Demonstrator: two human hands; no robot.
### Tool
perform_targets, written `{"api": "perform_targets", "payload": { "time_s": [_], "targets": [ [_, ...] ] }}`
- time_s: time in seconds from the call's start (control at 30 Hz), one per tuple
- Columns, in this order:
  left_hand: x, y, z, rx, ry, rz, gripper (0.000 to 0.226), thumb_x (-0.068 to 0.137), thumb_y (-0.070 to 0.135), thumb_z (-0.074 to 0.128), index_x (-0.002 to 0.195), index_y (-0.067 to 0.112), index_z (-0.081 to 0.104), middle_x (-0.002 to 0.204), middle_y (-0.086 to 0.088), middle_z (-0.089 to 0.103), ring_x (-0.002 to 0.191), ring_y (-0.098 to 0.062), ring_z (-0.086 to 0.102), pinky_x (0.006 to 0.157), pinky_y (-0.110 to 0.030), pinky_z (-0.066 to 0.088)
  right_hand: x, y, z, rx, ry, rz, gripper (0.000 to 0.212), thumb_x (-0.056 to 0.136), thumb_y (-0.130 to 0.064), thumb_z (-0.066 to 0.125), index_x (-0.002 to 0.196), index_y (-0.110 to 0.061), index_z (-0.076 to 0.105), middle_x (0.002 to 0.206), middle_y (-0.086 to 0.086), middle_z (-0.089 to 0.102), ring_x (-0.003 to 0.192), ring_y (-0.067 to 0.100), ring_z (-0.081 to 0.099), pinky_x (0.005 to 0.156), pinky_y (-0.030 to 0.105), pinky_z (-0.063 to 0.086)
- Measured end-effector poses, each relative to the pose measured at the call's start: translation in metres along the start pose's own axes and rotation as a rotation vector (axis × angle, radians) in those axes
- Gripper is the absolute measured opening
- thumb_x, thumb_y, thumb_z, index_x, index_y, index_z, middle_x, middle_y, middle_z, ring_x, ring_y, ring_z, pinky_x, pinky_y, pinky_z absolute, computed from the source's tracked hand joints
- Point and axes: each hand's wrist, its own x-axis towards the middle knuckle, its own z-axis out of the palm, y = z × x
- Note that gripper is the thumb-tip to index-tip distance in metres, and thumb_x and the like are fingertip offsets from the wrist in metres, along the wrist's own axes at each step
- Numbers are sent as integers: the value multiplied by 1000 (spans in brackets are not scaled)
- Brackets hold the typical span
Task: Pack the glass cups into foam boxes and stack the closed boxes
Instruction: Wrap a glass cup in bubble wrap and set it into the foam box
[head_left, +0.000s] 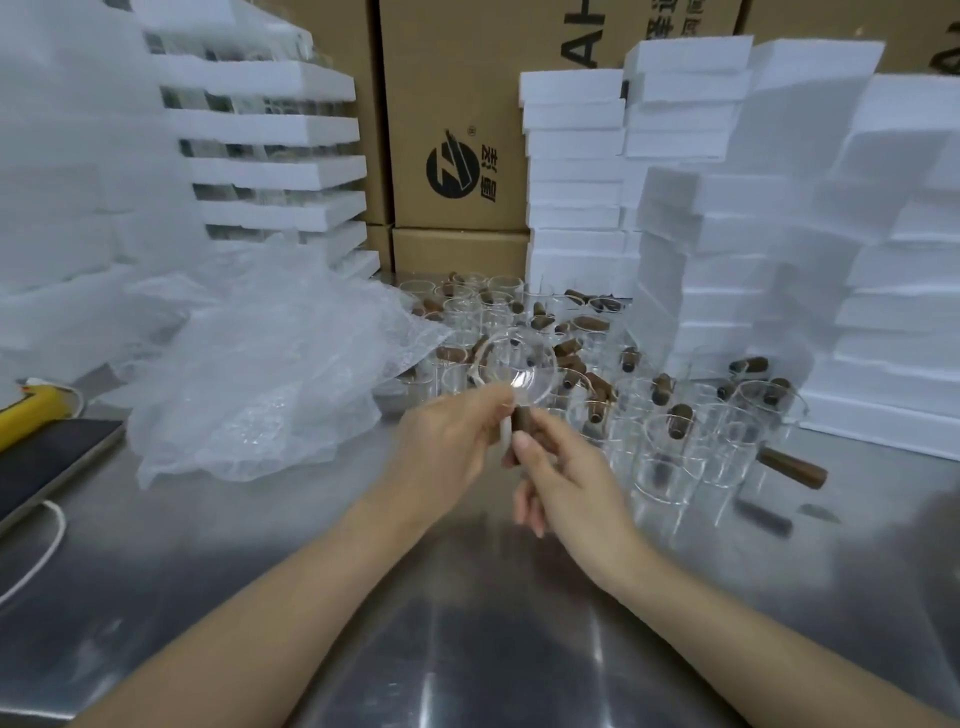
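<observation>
- Both the left hand (457, 441) and right hand (561, 483) pinch one wooden-handled glass cup (519, 369) above the steel table (467, 597).
- The cardboard box (467, 78) behind shows a round black logo and unreadable Chinese characters; "AH" is printed above.

Both forearms (291, 587), left hand (449, 441) and right hand (566, 486) bare.

Bright overhead light glares off the steel table (467, 649); edges blur and bend.

Cups (675, 441) on table (467, 623), foam boxes (779, 260) behind
</observation>
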Motion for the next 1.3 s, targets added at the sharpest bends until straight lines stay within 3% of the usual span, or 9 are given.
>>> {"api": "perform_targets", "payload": {
  "time_s": [0.2,0.4,0.63,0.77,0.9,1.0,1.13,1.2,1.3],
  "targets": [
    [-9,17,36,-486,196,-438,38,92,10,52,117,23,26,82,6,57,70,-4,60,69,-7,44,7,3,3,172,77,2,16,99,-9,48,109,-6,61,62,3,56,43,10,49,39,21,40],
    [3,9,51,-632,181,-463,32,88,15,45,100,41,33,91,0,49,53,-27,50,43,-33,42,21,8,3,218,135,19,13,100,-13,49,101,-12,62,65,4,60,41,15,47,39,25,40],
    [3,12,49,-891,103,-529,19,91,20,51,86,29,35,77,3,49,33,-22,40,34,-26,36,22,11,-4,326,120,-25,14,96,-4,53,108,-8,59,66,8,61,44,10,51,43,19,43],
    [6,9,46,-929,40,-646,23,94,27,49,85,8,40,54,5,49,39,-16,46,43,-26,42,25,12,-10,508,45,6,29,89,-10,57,114,-2,47,67,2,66,51,11,57,50,19,45],
    [8,8,38,-906,-72,-721,19,86,32,53,90,18,65,78,7,67,68,-11,60,63,-21,50,20,7,-8,786,-144,111,25,92,-13,49,114,0,52,79,6,60,62,13,55,59,20,48],
    [10,9,32,-975,-146,-742,22,95,18,52,93,27,72,88,11,67,86,-13,58,80,-23,47,18,4,-7,937,-193,204,19,93,-12,44,102,-3,56,77,8,59,56,11,49,49,17,40],
    [13,14,24,-1087,-243,-859,18,91,23,57,99,22,73,102,-21,65,98,-23,60,102,-42,47,17,-2,-11,1119,-266,361,23,94,-16,39,92,-8,61,69,7,52,44,8,41,40,15,33],
    [14,15,22,-1146,-275,-887,26,82,31,63,99,17,75,111,-32,64,100,-24,66,97,-35,52,16,-2,-13,1159,-291,438,20,95,-19,38,91,-13,56,64,4,49,40,7,39,36,15,28],
    [14,16,23,-1135,-244,-852,17,85,24,63,91,16,77,101,-21,70,95,-20,68,93,-31,53,15,-2,-14,1118,-302,492,18,94,-23,38,89,-17,54,61,1,48,36,6,38,35,15,25]
  ]
}}
